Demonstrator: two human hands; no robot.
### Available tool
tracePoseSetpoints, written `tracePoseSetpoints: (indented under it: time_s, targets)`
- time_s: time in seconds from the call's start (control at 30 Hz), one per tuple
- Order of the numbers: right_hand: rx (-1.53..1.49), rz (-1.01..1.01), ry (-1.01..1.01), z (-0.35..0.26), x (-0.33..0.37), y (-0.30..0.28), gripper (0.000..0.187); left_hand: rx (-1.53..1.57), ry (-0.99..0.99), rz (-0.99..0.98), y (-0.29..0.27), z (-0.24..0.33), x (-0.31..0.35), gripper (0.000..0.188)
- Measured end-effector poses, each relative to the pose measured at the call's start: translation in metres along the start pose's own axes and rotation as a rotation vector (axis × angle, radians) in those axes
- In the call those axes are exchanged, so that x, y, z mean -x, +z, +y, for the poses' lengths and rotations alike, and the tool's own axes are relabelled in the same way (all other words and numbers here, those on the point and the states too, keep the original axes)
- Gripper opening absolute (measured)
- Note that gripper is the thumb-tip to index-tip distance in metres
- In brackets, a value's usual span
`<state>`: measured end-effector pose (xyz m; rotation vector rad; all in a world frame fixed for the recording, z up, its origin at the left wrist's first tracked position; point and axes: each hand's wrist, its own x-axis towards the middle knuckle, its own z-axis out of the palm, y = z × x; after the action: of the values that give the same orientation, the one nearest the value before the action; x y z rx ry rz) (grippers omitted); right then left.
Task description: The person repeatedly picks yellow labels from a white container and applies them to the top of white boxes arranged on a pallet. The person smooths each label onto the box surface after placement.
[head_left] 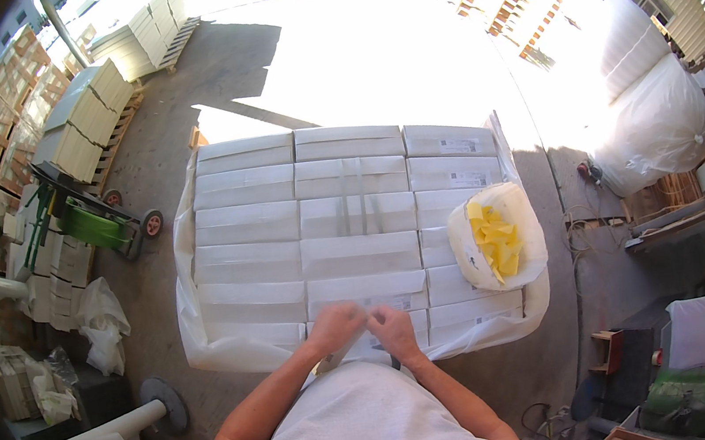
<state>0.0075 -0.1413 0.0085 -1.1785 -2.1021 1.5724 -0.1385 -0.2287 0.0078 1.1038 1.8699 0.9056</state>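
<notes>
Both hands meet at the near edge of a layer of white cartons (246, 225) set in three columns. My left hand (338, 327) is slightly blurred, its fingers curled and turned toward the other hand. My right hand (392, 330) is closed in a pinch just beside it. Whatever lies between the fingertips is too small to make out. A pale strip or flat piece (335, 358) shows under my left hand, partly hidden. On the right of the cartons stands a white tub (464, 245) holding crumpled yellow strips (496, 241). Greyish bands (358, 197) cross the middle column.
White plastic film (190, 312) wraps the stack's sides. To the left are a green wheeled strapping cart (94, 220), pallets of cartons (81, 122) and a film roll (109, 434). Large white foam rolls (656, 122) and a workbench (690, 215) stand at the right.
</notes>
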Motion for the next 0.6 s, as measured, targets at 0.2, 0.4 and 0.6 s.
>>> tracePoseSetpoints:
  time_s: [0.2, 0.4, 0.6]
  targets:
    - [0.084, 0.058, -0.03, -0.002, 0.0, 0.002, 0.023, -0.045, -0.004, -0.037, 0.0, 0.0, -0.003, 0.021]
    - [0.133, 0.109, -0.088, 0.001, -0.002, 0.003, 0.022, -0.008, -0.005, -0.073, 0.004, -0.006, -0.007, 0.02]
    - [-0.231, -0.043, 0.228, -0.007, -0.003, -0.008, 0.021, 0.379, -0.219, -0.144, -0.006, 0.0, -0.01, 0.026]
